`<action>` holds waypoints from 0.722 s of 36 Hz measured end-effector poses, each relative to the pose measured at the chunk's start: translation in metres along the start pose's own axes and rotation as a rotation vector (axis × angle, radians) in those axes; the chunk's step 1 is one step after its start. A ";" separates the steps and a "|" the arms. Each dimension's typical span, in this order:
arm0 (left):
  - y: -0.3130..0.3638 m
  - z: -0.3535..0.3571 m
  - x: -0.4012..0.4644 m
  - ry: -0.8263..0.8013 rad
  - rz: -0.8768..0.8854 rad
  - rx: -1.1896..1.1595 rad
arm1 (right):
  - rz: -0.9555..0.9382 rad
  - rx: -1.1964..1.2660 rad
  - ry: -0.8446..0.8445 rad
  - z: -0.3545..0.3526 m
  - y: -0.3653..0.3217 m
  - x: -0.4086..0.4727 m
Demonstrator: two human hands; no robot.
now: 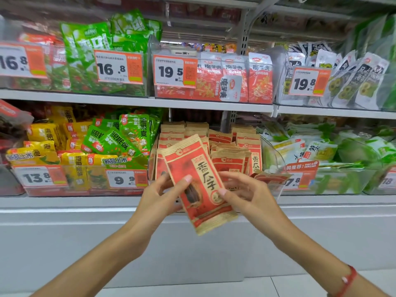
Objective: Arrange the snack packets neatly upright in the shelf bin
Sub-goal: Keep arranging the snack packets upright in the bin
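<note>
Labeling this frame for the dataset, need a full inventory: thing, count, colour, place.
held packet: one, red and tan, tilted, in front of the centre lower bin
packets in bin: many, red and tan, mostly upright, centre lower shelf
clear bin: one, transparent, around those packets
green and yellow packets: many, lower shelf left
white and green packets: many, lower shelf right
green packets: many, upper shelf left
red packets: several, upper shelf centre
price tags: several, orange and white, on bin fronts
left hand: one, pinches held packet
right hand: one, pinches held packet
</note>
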State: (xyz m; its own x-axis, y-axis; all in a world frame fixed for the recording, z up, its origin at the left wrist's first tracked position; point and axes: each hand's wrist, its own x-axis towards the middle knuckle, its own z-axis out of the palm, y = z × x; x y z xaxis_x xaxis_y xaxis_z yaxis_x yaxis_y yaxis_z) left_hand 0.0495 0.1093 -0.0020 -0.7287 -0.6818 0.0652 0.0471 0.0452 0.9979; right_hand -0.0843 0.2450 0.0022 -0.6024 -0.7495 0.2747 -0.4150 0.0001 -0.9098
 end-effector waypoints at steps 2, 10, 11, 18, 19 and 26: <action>-0.001 -0.003 0.003 -0.036 0.008 0.013 | 0.037 0.078 0.022 -0.006 0.002 0.004; -0.010 0.005 -0.001 0.123 0.070 -0.032 | -0.116 -0.402 0.075 0.006 0.003 0.001; -0.010 0.007 -0.001 0.160 0.087 -0.042 | -0.126 -0.487 0.044 0.009 0.001 -0.002; 0.003 0.016 -0.007 0.241 0.125 -0.162 | -0.245 -0.536 0.026 0.023 -0.001 -0.009; 0.006 0.014 -0.006 0.210 0.125 -0.148 | -0.230 -0.477 0.030 0.021 -0.003 -0.007; 0.014 -0.002 0.000 -0.114 -0.027 -0.086 | 0.074 0.113 -0.227 0.004 -0.005 0.001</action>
State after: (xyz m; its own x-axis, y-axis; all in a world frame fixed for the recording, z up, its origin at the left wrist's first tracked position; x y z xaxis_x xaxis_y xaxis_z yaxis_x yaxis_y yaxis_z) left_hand 0.0510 0.1085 0.0117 -0.8033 -0.5941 0.0426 0.0809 -0.0380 0.9960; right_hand -0.0804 0.2416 0.0060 -0.4547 -0.8794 0.1409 -0.2891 -0.0039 -0.9573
